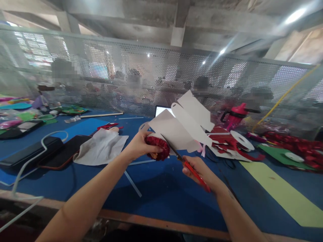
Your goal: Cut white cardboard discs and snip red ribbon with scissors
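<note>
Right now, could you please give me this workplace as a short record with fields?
Left grip: dark red textured piece
Right grip: red-handled scissors
Blades: at the white cards, contact unclear
Left side: grey cloth
Right side: pink tumbler, yellow-green strip
Surface: blue tabletop
Behind: perforated panel

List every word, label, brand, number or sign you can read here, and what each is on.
No text can be read in this view.
Lit screen behind the white card: partly hidden, too blurred to read.
Pink cup, scissors: no legible marking.
Brownish mark on the yellow-green strip: too small.
</note>
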### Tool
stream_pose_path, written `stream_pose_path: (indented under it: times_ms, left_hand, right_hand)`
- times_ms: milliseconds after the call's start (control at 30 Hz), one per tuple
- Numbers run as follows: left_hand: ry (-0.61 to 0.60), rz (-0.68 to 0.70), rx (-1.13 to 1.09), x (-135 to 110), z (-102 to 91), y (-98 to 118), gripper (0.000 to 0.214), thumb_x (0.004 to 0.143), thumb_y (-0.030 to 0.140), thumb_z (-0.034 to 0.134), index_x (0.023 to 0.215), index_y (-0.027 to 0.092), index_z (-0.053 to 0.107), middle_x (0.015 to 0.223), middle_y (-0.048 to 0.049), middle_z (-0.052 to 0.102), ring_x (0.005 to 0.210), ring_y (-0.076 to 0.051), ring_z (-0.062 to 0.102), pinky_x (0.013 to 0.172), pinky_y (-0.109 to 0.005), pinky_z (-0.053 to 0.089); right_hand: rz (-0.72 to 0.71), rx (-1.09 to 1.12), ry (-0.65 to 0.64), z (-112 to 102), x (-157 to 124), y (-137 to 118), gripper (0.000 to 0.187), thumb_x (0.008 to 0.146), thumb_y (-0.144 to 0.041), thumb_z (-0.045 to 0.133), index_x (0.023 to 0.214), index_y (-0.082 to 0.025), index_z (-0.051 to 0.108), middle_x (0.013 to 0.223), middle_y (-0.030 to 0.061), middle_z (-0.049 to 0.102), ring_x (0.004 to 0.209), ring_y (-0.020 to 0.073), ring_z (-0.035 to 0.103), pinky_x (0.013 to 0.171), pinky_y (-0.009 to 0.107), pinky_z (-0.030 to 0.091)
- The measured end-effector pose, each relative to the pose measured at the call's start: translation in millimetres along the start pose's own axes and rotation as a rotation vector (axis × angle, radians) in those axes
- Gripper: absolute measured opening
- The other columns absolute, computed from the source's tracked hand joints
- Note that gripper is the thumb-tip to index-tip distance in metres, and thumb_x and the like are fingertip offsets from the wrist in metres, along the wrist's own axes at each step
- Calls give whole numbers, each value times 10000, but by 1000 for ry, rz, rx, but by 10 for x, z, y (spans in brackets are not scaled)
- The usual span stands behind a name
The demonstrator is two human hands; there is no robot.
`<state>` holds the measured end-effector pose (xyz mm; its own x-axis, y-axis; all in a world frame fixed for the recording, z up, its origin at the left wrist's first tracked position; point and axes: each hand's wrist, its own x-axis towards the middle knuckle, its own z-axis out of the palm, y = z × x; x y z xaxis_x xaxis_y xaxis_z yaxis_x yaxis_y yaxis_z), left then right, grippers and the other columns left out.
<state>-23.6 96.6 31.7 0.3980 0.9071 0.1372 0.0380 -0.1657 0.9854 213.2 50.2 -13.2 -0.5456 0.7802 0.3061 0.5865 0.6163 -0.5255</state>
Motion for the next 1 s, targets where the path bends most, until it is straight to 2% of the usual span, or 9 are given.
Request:
stream_pose_path:
  times_ms: [167, 300, 467, 667, 833, 1000]
  left_hand:
    - [-36, -6, -45, -41, -45, 47, 315, 499, 198, 797, 747, 102, 628, 623, -8, 652, 539, -121, 605, 539, -223, 510]
    - [-51, -36, -107, -63, -50, 60, 290, 490, 184, 795, 717, 98, 635, 626, -16, 658, 537, -127, 608, 540, -235, 514]
    - [-78, -66, -140, -75, -59, 103, 221, 469, 112, 779, 638, 101, 637, 546, 10, 629, 485, -93, 575, 501, -192, 490]
    - [-121, -78, -82, -73, -135, 92, 196, 501, 111, 755, 667, 109, 651, 599, -7, 654, 513, -102, 588, 528, -203, 496]
    - [-145, -84, 11, -79, -147, 70, 193, 506, 133, 762, 663, 112, 650, 590, -8, 644, 534, -110, 591, 550, -206, 497]
    - [-93, -98, 52, -71, -138, 49, 243, 488, 130, 762, 691, 104, 631, 601, -25, 635, 522, -115, 581, 500, -203, 485]
  right_hand:
    - [-11, 19, 17, 19, 5, -13, 437, 835, -606, 342, 655, -211, 296, 541, -47, 319, 457, 87, 273, 444, 228, 187]
    - [-16, 21, 7, 40, 12, -12, 423, 822, -607, 368, 681, -213, 306, 532, -54, 317, 456, 91, 273, 450, 229, 189]
    - [-31, -45, -8, 41, 3, -6, 387, 823, -563, 399, 694, -207, 321, 556, -41, 353, 470, 98, 310, 473, 237, 211]
    - [-46, -102, -33, 8, -16, -43, 335, 837, -485, 428, 684, -196, 353, 614, -8, 414, 517, 112, 365, 495, 236, 245]
    - [-46, -73, -61, 22, -8, -63, 387, 834, -559, 387, 716, -190, 383, 616, -6, 412, 512, 112, 348, 490, 236, 228]
    - [-19, 4, -73, 83, -2, -40, 489, 815, -670, 304, 676, -201, 325, 582, -32, 343, 499, 93, 272, 466, 232, 183]
